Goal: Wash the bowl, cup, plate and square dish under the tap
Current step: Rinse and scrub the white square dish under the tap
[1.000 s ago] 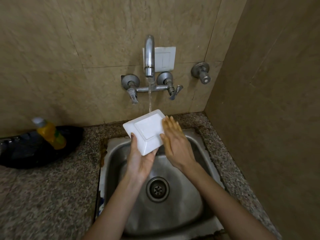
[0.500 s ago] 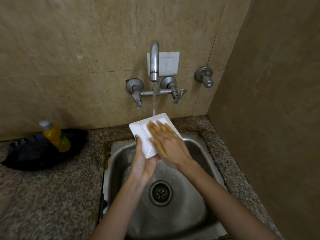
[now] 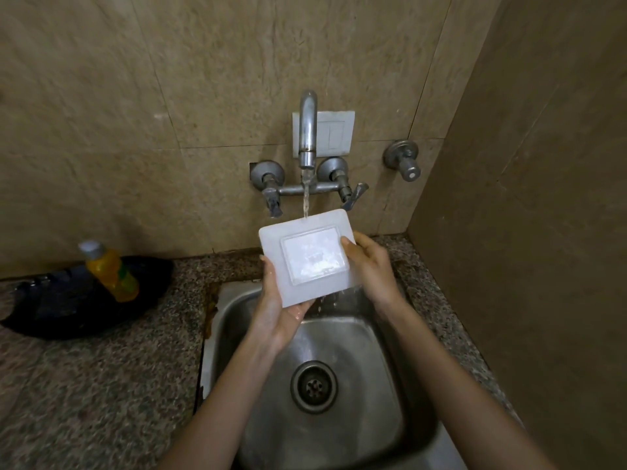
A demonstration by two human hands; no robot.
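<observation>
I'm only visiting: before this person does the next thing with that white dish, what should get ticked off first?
1. Flow: the tap is running: ok.
2. The water stream lands on the square dish: ok, at its far edge.
3. Grip: left hand and right hand both hold the dish: ok.
4. Dish above the sink, runoff falling in: ok.
5. Dish rinsed clean: cannot tell.
6. Whether bowl, cup and plate are washed: cannot tell.
</observation>
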